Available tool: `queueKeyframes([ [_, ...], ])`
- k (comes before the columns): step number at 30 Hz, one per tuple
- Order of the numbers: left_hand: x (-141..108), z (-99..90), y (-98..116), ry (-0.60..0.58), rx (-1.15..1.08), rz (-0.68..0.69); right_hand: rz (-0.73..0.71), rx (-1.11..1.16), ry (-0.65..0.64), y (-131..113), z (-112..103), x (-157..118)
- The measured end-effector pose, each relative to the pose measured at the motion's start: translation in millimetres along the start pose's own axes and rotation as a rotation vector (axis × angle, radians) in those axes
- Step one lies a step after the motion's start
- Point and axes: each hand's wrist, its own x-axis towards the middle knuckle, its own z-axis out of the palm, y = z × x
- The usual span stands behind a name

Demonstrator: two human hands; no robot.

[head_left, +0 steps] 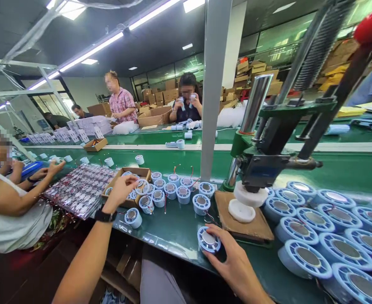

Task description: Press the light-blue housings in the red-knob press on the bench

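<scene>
My left hand (122, 192), a dark band on its wrist, reaches over a small cardboard box of blue rings. Its fingers pinch a light blue plastic ring (142, 186). My right hand (233, 259) curls thumb and fingers around a round light blue housing (208, 239) with a silver disc in its top, at the table's front edge. Beyond that hand stands a hand press (258, 169) with a white upper pad over a white round seat (241, 210) on a brown board. Several similar blue housings (183, 194), some with thin wires, stand between my hands.
Many blue housings (300, 228) crowd the right side. A grey post (209, 105) rises behind the near table. At left, a co-worker (2, 202) sits beside a stack of shiny, silvery packed parts (81, 190). A green conveyor (160, 156) crosses behind, with other people beyond it.
</scene>
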Motion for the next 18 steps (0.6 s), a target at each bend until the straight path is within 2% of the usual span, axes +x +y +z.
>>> queueKeyframes([
  [3, -44.9, 52.3, 45.9, -0.221, -0.21, 0.17, 0.049, 0.06, 0.006, -8.1, 1.0, -1.4],
  [5, -67.0, 86.8, 70.7, -0.327, -0.271, 0.275, 0.082, 0.079, 0.005, -11.4, -1.5, -2.6],
  [8, -84.3, 123.9, 88.1, -0.345, -0.286, 0.333, 0.102, 0.074, 0.026, -11.5, -6.7, -7.8],
  [11, -96.2, 143.1, 83.3, -0.249, -0.262, 0.298, 0.106, 0.047, 0.071, -9.6, -10.2, -16.4],
  [15, -116.0, 154.0, 72.1, -0.142, -0.229, 0.253, 0.139, 0.018, 0.119, -10.9, -7.0, -24.2],
  [18, -125.8, 156.5, 82.7, -0.067, -0.357, 0.154, 0.174, -0.004, 0.158, -14.6, 1.8, -25.1],
])
